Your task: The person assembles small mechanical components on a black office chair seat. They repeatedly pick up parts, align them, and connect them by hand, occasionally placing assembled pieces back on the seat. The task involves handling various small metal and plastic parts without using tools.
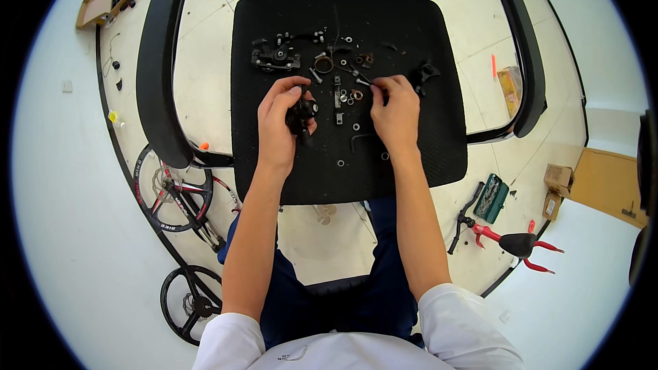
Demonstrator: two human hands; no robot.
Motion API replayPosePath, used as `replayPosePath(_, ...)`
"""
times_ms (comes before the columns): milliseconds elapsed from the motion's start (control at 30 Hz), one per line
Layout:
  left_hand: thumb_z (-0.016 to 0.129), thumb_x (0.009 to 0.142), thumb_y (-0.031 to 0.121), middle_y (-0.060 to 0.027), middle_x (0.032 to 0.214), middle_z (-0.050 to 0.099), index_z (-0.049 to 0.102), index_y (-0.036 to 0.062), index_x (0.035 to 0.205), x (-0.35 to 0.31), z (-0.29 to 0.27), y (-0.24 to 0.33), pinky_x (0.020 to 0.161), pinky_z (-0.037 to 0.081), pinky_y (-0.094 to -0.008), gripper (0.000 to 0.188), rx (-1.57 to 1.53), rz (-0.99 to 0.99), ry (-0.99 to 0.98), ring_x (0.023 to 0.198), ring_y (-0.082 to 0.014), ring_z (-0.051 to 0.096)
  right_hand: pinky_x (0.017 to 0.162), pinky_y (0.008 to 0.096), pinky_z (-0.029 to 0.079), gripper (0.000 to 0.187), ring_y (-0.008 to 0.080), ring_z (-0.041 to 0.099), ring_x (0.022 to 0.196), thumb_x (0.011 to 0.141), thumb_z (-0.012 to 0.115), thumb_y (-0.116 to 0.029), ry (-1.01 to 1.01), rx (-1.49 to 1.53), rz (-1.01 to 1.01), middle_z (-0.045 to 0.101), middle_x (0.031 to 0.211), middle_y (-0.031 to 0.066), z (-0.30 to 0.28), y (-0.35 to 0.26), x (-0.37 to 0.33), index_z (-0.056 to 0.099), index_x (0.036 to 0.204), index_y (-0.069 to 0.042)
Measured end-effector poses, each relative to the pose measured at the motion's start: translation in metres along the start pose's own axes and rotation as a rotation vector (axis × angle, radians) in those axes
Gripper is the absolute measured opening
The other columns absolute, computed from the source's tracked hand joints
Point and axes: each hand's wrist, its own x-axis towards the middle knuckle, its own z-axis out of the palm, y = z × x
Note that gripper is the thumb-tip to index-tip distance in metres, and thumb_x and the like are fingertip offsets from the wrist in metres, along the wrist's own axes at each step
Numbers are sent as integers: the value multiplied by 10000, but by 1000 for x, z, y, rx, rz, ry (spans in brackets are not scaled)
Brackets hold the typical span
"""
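Note:
My left hand (279, 118) is wrapped round a black brake caliper (299, 115), partly hidden by the fingers, above the left half of the chair seat. Over the seat's middle right, my right hand (396, 111) is closed in a pinch at a small silver bolt (362, 81). Between the hands lie a narrow metal bracket (337, 89) and several washers (351, 101). A second black caliper (276, 58) rests at the seat's far left. Beyond the hands is a brass-coloured ring (323, 64); a black hex key (356, 140) lies nearer me.
The black office chair seat (308, 181) has armrests on both sides. On the floor at left are bicycle wheels (179, 223) and an open cardboard box (96, 8). At right lie a red fork with a handlebar (485, 231), a green tool case (491, 199) and cardboard boxes (558, 178).

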Motion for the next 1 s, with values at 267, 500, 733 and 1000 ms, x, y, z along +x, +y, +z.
replayPosePath(267,472,949,254,-86,854,574,569,-11,1144,0,-7,6,551,431,-286,342,-86,-39,1,676,-145,543,634,271,458,171,151,592,699,873,549,20,-413,974,441,629,824,89,-29,-27,0,557,1042,-10)
replayPosePath(500,470,942,241,-76,845,584,568,-12,1130,0,-3,6,552,449,-282,331,-42,-27,13,663,-150,571,443,221,286,134,54,317,513,1016,449,-190,-666,1444,659,421,680,-7,-36,-74,-17,480,961,-71)
replayPosePath(733,488,937,212,-61,838,583,578,2,1093,2,-1,3,557,457,-267,277,31,59,40,660,-132,568,411,197,262,287,15,303,475,1056,455,-276,-691,1243,654,351,593,-67,-29,-76,-22,508,869,-65)
replayPosePath(1000,534,949,92,-21,820,608,608,45,1013,3,3,-3,530,430,-204,108,-23,207,52,678,-49,538,369,204,196,297,3,253,419,1060,443,-292,-601,1014,573,310,554,-88,-17,-86,-28,513,858,-86)
